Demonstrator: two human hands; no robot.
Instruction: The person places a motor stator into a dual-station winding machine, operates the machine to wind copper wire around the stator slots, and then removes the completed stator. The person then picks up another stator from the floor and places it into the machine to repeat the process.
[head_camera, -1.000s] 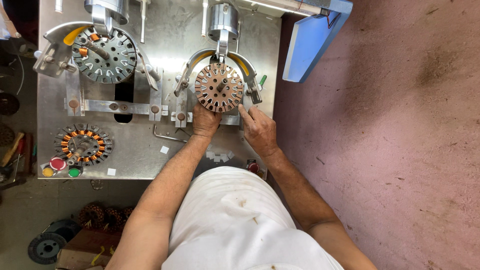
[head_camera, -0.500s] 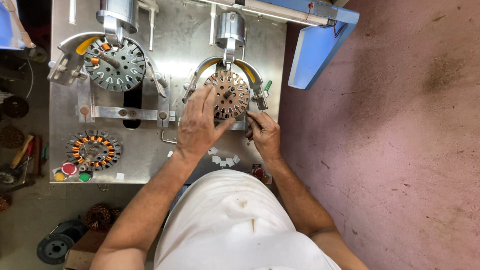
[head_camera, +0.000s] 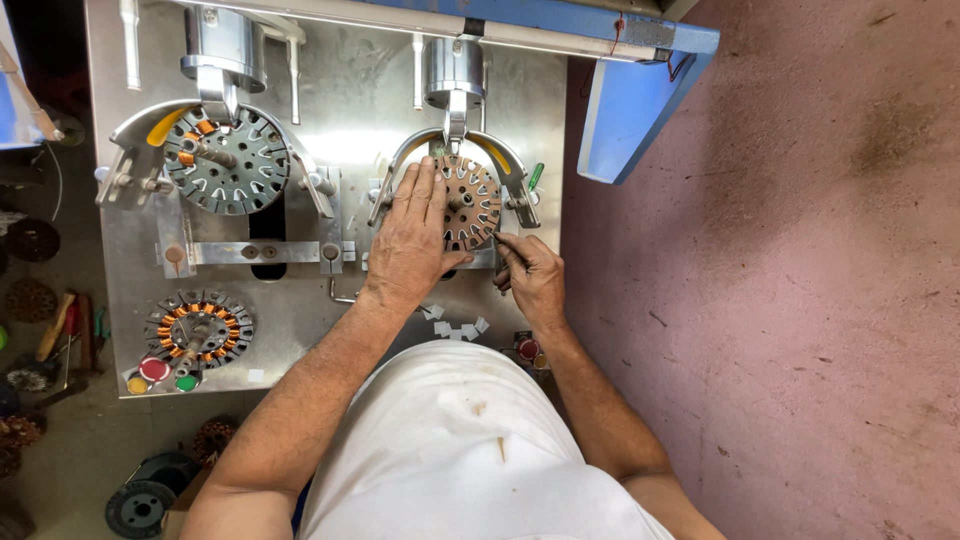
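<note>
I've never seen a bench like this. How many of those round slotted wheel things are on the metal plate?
3. One grey wheel at upper left, one with orange coils at lower left, one copper-coloured wheel under the left hand. More may be hidden off the plate.

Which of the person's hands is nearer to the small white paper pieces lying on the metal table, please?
Right. The right hand sits just above and to the right of the white paper pieces; the left hand lies higher, flat on the copper-wound stator.

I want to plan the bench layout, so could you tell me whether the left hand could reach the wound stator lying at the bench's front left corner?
Probably yes: the left hand rests on the mounted stator, and the wound stator lies uncovered beside that forearm.
</note>
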